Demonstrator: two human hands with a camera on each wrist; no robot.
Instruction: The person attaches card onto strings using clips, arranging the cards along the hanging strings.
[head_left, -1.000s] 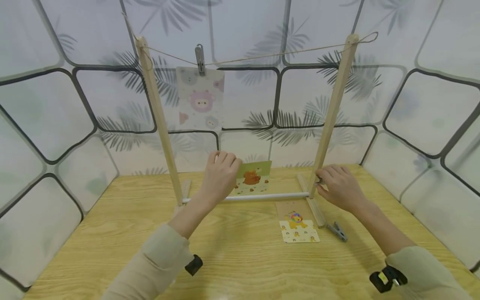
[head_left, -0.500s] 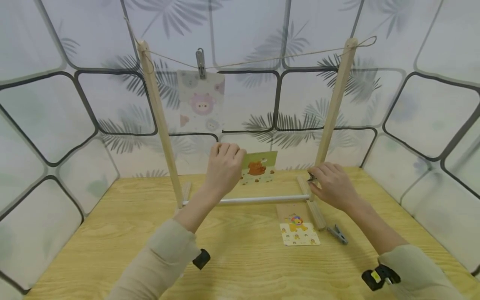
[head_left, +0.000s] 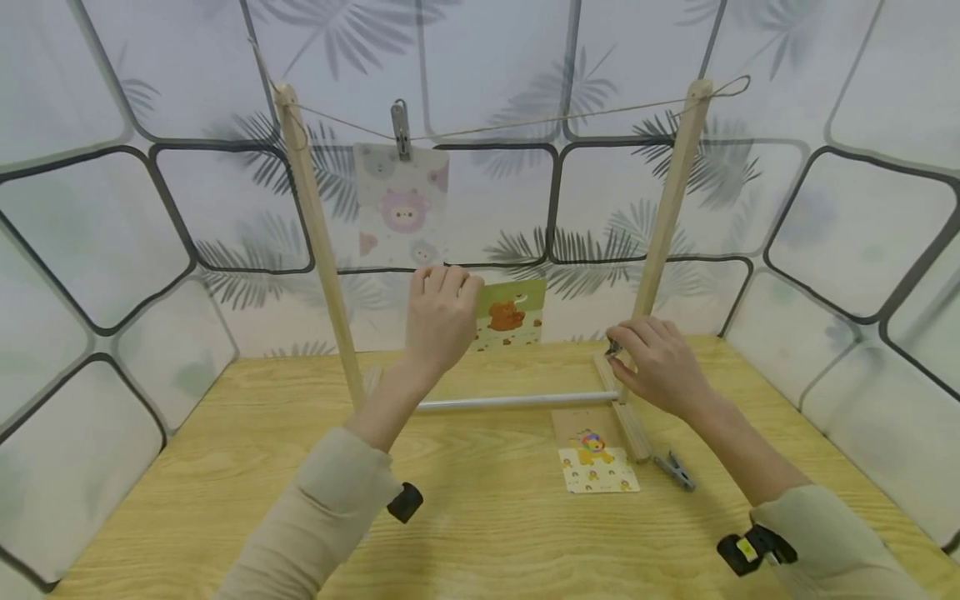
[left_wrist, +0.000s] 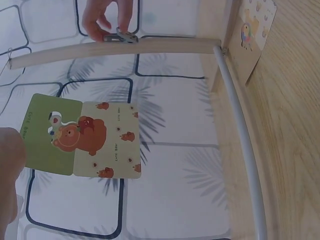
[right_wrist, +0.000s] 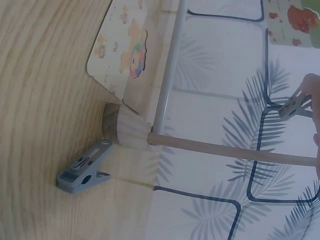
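Observation:
My left hand (head_left: 444, 321) pinches the left edge of a green and cream bear card (head_left: 513, 315), holding it up above the white rod (head_left: 517, 402); the card shows whole but for its gripped edge in the left wrist view (left_wrist: 82, 136). Beside the right post (head_left: 670, 208), my right hand (head_left: 663, 367) pinches a grey clip (right_wrist: 295, 105). Higher up, another clip (head_left: 401, 132) holds a pale animal-print card (head_left: 402, 204) on the string (head_left: 525, 123).
A lion card (head_left: 598, 468) lies on the wooden table (head_left: 480, 533) by the right foot (head_left: 633, 429) of the frame. To its right lies a loose grey clip (head_left: 675, 471). The left post (head_left: 318, 233) stands behind my left forearm.
The bear card has risen with my left hand from near the rod. My right hand has moved a little up and left with its clip.

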